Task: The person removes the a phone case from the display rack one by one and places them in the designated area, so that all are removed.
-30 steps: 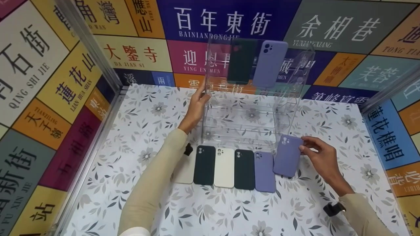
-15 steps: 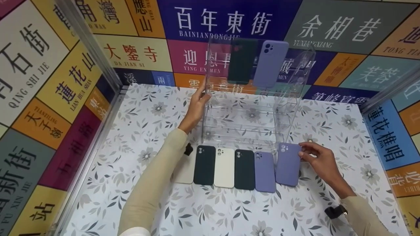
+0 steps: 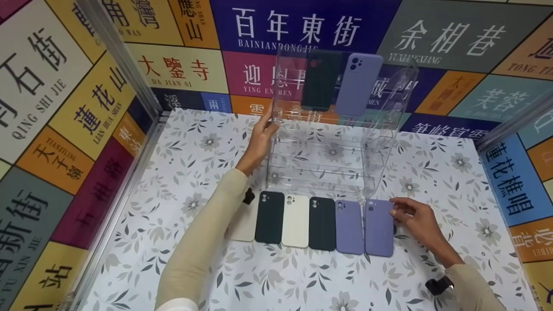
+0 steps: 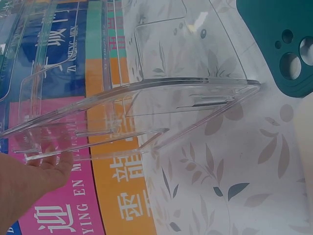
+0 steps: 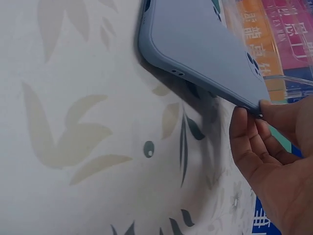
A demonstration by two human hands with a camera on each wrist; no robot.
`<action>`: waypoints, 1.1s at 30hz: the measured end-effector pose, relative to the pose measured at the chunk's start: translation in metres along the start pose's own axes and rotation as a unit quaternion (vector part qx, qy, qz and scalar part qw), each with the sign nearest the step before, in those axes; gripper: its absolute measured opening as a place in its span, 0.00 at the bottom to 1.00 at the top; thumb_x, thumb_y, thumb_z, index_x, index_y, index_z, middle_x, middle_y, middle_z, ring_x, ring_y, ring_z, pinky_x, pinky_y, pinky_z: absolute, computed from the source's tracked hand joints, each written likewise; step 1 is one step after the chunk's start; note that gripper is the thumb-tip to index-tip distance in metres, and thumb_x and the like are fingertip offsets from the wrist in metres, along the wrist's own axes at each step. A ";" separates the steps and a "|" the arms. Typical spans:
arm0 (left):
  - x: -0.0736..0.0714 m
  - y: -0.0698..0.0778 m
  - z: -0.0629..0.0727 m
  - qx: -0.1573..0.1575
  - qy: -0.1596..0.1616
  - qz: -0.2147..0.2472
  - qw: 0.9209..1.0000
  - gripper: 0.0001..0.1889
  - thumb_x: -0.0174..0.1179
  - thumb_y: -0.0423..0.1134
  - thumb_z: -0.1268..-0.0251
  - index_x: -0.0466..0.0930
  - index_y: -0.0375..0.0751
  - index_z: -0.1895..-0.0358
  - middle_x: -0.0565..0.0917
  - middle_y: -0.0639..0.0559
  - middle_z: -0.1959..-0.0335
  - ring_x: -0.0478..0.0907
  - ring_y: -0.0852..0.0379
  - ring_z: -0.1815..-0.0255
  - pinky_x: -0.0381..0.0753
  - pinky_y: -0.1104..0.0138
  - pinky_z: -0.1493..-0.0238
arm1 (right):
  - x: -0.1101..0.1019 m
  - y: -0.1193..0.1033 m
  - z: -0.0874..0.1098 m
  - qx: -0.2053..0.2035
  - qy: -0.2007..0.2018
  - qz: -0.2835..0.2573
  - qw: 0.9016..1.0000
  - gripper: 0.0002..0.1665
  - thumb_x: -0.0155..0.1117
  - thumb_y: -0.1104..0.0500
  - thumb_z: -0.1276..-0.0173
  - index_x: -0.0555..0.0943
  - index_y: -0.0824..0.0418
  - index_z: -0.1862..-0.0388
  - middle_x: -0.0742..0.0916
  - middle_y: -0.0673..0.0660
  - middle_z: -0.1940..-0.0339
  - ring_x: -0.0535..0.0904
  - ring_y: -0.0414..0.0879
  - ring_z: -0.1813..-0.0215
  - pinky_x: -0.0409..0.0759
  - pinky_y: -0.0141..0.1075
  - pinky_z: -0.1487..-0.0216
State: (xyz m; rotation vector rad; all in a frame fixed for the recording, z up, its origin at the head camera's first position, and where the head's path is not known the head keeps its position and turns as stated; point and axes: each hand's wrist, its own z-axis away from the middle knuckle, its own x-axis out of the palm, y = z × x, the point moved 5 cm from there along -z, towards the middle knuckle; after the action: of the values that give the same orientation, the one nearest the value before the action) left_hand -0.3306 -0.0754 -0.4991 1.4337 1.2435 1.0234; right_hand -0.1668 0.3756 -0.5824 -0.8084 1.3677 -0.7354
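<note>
At the left side edge of a clear plastic tiered stand [image 3: 322, 183] is my left hand [image 3: 258, 144], gripping it; in the left wrist view its fingers partly show through the plastic. My right hand [image 3: 419, 218] pinches the upper right corner of a purple phone case [image 3: 379, 233] between thumb and fingers. In the right wrist view, the case's near end sits close above the tabletop, its side edge facing the camera. The stand's top tier holds a dark green phone case [image 3: 319, 82] and another purple case [image 3: 359, 84], side by side and leaning back.
Left of the held case, a row lies along the stand's front: a purple case [image 3: 350, 226], dark green case [image 3: 322, 224], cream case [image 3: 295, 222], another dark green case [image 3: 269, 218] and a cream case [image 3: 243, 222] partly behind my left sleeve. Sign-printed walls [image 3: 181, 71] enclose the floral tabletop.
My right hand has brought the purple case down and toward me, straightening it beside the row's right end. My left hand keeps its grip on the stand.
</note>
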 end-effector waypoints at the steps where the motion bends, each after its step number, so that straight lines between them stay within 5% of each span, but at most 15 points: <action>1: 0.000 0.000 0.000 0.001 0.000 0.002 1.000 0.36 0.50 0.36 0.12 0.50 0.47 0.08 0.58 0.47 0.09 0.70 0.46 0.20 0.67 0.54 0.18 | 0.001 0.001 0.000 0.002 -0.003 0.000 1.000 0.21 0.70 0.70 0.22 0.84 0.73 0.33 0.88 0.68 0.50 0.88 0.37 0.56 0.90 0.33 0.58; 17: -0.001 0.000 0.000 -0.007 -0.001 -0.005 1.000 0.35 0.49 0.37 0.11 0.50 0.49 0.08 0.57 0.47 0.09 0.66 0.47 0.17 0.66 0.55 0.17 | 0.012 0.006 -0.004 0.028 -0.024 0.003 0.999 0.20 0.70 0.69 0.22 0.84 0.75 0.35 0.89 0.69 0.53 0.89 0.41 0.61 0.90 0.33 0.61; 22: -0.002 -0.001 0.001 -0.011 0.004 -0.012 1.000 0.36 0.48 0.37 0.12 0.48 0.50 0.08 0.54 0.48 0.08 0.59 0.48 0.12 0.62 0.57 0.15 | 0.015 0.005 -0.004 0.025 -0.020 0.020 0.999 0.20 0.70 0.68 0.22 0.85 0.74 0.35 0.90 0.68 0.54 0.88 0.42 0.62 0.89 0.33 0.63; 33: 0.000 0.000 -0.001 0.007 -0.004 -0.003 1.000 0.36 0.49 0.38 0.11 0.48 0.45 0.08 0.55 0.45 0.08 0.60 0.43 0.13 0.64 0.53 0.15 | 0.015 0.004 -0.001 0.008 -0.007 0.070 0.997 0.19 0.72 0.66 0.22 0.87 0.71 0.36 0.91 0.64 0.54 0.86 0.40 0.62 0.86 0.31 0.65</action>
State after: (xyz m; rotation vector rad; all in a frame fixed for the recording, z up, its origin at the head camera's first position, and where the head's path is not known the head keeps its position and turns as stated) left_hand -0.3311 -0.0750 -0.4994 1.4419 1.2509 1.0053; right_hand -0.1672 0.3645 -0.5937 -0.6963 1.3896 -0.6290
